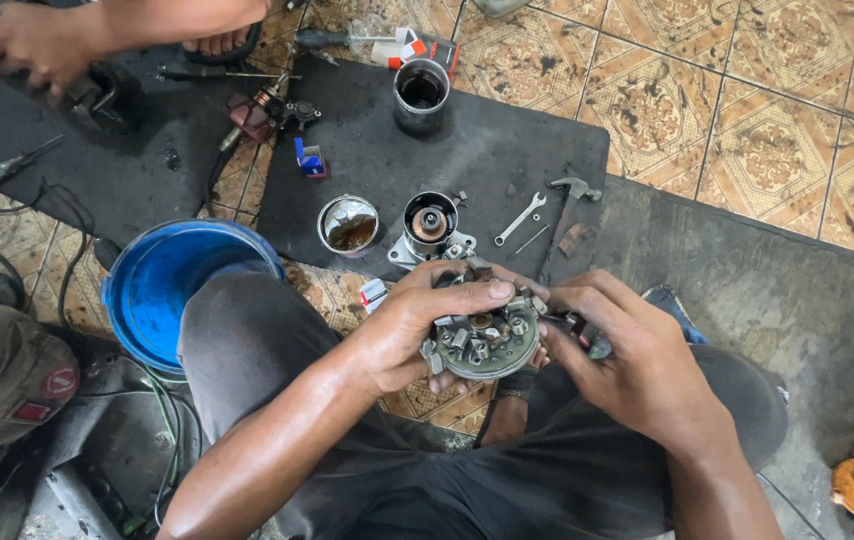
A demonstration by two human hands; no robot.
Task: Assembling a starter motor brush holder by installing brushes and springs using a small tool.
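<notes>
A round grey metal brush-holder plate (487, 343) with several small fittings sits between both my hands above my lap. My left hand (417, 325) grips its left edge, thumb laid across the top. My right hand (627, 360) pinches its right edge, fingers curled on a small dark part there. Just beyond, on a black rubber mat (507, 150), stands a motor housing (429, 228) with a copper-coloured centre.
On the mat lie a spanner (519, 218), a hammer (567, 205), a tin with brown liquid (349, 226) and a metal cylinder (421, 95). A blue bucket (162, 285) stands by my left knee. Another person's hand (37, 45) works at top left among screwdrivers (217, 72).
</notes>
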